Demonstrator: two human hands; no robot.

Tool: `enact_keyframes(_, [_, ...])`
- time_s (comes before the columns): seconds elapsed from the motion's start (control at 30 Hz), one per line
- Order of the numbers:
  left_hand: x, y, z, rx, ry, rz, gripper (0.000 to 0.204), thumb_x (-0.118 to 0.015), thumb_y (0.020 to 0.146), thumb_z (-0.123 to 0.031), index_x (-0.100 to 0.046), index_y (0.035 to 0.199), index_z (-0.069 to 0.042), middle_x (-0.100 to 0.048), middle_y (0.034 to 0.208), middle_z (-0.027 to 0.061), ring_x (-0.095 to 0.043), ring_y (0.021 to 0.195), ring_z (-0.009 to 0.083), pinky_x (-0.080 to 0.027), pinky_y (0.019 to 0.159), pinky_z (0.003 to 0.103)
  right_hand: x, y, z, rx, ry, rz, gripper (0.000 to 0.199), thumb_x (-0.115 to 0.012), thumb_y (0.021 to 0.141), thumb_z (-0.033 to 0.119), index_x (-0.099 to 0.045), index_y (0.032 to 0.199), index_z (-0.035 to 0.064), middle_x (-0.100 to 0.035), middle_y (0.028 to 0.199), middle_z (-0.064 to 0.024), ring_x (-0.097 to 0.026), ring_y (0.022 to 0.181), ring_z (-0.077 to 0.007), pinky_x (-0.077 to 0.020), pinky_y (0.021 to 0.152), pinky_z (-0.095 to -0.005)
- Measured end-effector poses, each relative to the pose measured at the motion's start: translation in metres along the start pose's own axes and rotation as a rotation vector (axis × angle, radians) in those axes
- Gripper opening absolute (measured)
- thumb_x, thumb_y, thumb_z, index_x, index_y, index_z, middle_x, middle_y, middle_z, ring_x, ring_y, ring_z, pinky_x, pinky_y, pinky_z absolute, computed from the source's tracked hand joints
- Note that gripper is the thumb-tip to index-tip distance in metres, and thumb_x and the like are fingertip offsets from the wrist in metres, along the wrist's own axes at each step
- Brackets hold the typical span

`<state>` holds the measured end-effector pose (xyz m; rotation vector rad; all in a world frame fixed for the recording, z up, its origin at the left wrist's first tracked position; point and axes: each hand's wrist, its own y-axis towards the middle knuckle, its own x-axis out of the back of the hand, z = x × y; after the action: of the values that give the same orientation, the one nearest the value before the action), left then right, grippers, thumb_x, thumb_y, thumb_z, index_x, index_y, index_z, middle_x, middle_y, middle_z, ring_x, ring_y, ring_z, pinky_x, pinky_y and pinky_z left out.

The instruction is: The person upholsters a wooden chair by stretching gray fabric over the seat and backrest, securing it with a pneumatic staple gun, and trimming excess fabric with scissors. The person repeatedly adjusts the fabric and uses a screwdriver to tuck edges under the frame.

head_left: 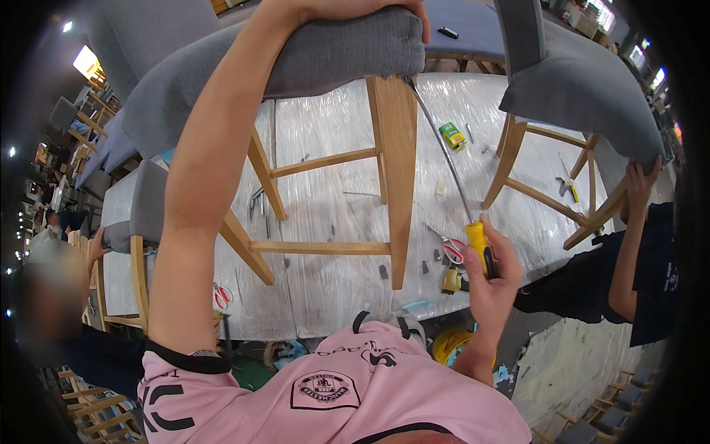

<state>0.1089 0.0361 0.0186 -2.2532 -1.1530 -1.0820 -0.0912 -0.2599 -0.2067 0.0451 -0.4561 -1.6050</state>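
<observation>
A chair with a grey fabric seat point(347, 52) and light wooden legs point(403, 177) stands in front of me. My left hand point(340, 7), partly cut off by the upper picture edge, lies over the seat with its fingers bent round the end. My right hand point(494, 285) is closed round the yellow and dark handle of a long screwdriver point(449, 152). The shaft slants up and left; its tip meets the seat's underside beside the top of the front leg. Whether a screw is there is hidden.
The table point(325, 288) is wrapped in clear film. On it lie red-handled scissors point(452, 250), a green and yellow box point(452, 136), a yellow power tool point(452, 280) and small loose parts. Another grey chair point(584, 89) at the right is held by a co-worker point(629, 266). Another person point(59, 296) is at left.
</observation>
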Motion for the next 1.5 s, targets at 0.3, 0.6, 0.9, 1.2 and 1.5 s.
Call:
enact_keyframes(0.3, [-0.001,-0.008,-0.004,-0.025,0.095,0.000,0.064,-0.028,0.113,-0.049,-0.074,0.111,-0.005,-0.073,0.105,0.0119,-0.069,0.097,0.0227,-0.052,0.093,0.034,-0.102,0.012,-0.082,0.146,0.199,-0.129,0.044,-0.075,0.094,0.009,-0.062,0.134,-0.0035,-0.073,0.110,-0.0113,-0.066,0.098,-0.0129,-0.0516,0.089,-0.0279])
enact_keyframes(0.6, [-0.001,-0.017,-0.004,0.001,0.449,-0.119,0.057,-0.061,0.095,-0.063,-0.074,0.114,-0.011,-0.071,0.116,0.0094,-0.063,0.112,0.0239,-0.046,0.100,0.039,-0.075,0.033,-0.092,0.157,0.145,-0.073,0.044,-0.077,0.091,0.009,-0.065,0.132,-0.0041,-0.073,0.112,-0.0140,-0.067,0.095,-0.0136,-0.0528,0.084,-0.0283])
enact_keyframes(0.9, [-0.003,-0.009,-0.009,-0.060,0.299,-0.033,0.049,-0.078,0.083,-0.052,-0.076,0.111,-0.012,-0.073,0.111,0.0093,-0.066,0.105,0.0220,-0.048,0.095,0.034,-0.014,0.004,-0.061,0.183,0.002,-0.011,0.044,-0.077,0.091,0.009,-0.066,0.131,-0.0047,-0.075,0.102,-0.0145,-0.069,0.085,-0.0142,-0.0535,0.079,-0.0273])
enact_keyframes(1.2, [-0.004,-0.010,-0.010,-0.043,0.300,-0.050,0.050,-0.079,0.082,-0.052,-0.077,0.112,-0.012,-0.074,0.111,0.0094,-0.068,0.103,0.0213,-0.050,0.093,0.033,-0.012,0.021,-0.055,0.218,-0.047,0.033,0.045,-0.079,0.090,0.010,-0.067,0.132,-0.0039,-0.074,0.109,-0.0179,-0.069,0.091,-0.0166,-0.0537,0.082,-0.0283])
enact_keyframes(1.5, [-0.001,-0.007,-0.002,-0.011,0.335,-0.076,0.049,-0.079,0.082,-0.053,-0.077,0.112,-0.013,-0.074,0.112,0.0091,-0.067,0.107,0.0217,-0.049,0.094,0.034,-0.009,0.021,-0.034,0.220,-0.157,0.016,0.045,-0.079,0.090,0.010,-0.067,0.131,-0.0031,-0.075,0.106,-0.0164,-0.070,0.091,-0.0169,-0.0539,0.083,-0.0286])
